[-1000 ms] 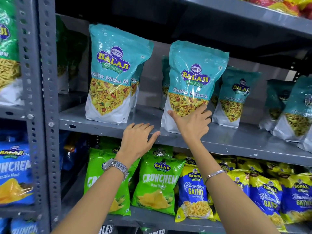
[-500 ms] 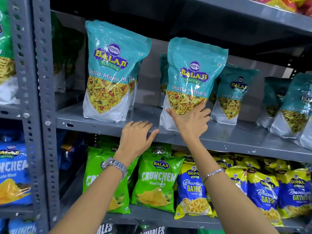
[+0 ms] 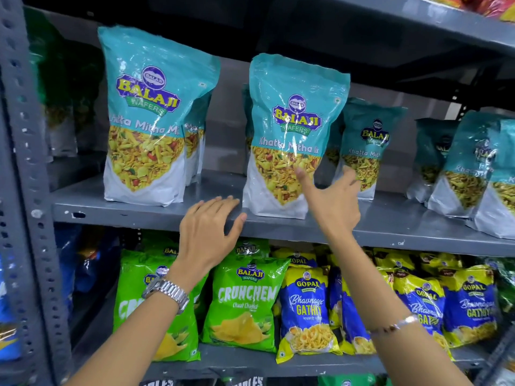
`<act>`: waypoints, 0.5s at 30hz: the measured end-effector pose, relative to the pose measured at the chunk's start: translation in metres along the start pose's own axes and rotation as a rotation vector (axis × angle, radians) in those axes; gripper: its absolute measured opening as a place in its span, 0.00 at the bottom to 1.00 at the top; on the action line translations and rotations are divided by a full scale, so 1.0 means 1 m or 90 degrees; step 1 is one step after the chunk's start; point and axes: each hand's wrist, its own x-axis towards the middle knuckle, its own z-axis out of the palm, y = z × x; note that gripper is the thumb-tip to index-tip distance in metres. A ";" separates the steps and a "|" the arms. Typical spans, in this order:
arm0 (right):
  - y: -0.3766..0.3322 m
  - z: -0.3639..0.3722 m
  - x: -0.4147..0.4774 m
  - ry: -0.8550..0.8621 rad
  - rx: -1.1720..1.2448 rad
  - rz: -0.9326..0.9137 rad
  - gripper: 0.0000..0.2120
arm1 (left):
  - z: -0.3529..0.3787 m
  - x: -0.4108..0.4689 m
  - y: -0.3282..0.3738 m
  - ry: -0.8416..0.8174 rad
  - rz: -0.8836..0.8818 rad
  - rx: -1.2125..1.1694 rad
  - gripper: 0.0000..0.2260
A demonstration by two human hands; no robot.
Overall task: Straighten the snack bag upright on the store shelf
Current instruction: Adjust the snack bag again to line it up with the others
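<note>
A teal and white Balaji Khatta Mitha Mix snack bag [image 3: 289, 129] stands upright at the front of the grey metal shelf [image 3: 156, 215]. My right hand [image 3: 331, 201] is just right of its lower part, fingers spread, the thumb tip at the bag's front; it grips nothing. My left hand [image 3: 209, 232], with a metal watch on the wrist, rests open on the shelf's front edge, left of the bag.
A second, larger teal bag [image 3: 150, 115] stands to the left, with more teal bags behind and to the right [image 3: 362, 146]. Green Crunchem [image 3: 245, 299] and blue-yellow Gopal bags [image 3: 306, 310] fill the shelf below. A perforated upright post [image 3: 30, 190] is at left.
My right hand has come off the bag's front and slid to the right, fingers spreading. The bag stays upright. My left hand has kept its place on the shelf edge.
</note>
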 end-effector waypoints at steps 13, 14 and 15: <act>0.118 -0.062 0.110 0.036 -0.039 0.066 0.34 | 0.089 0.031 0.179 -0.091 0.100 -0.129 0.13; 0.127 -0.064 0.118 0.025 -0.047 0.064 0.34 | 0.096 0.032 0.185 -0.102 0.095 -0.117 0.13; 0.135 -0.064 0.126 0.014 -0.053 0.063 0.34 | 0.103 0.033 0.189 -0.112 0.089 -0.101 0.12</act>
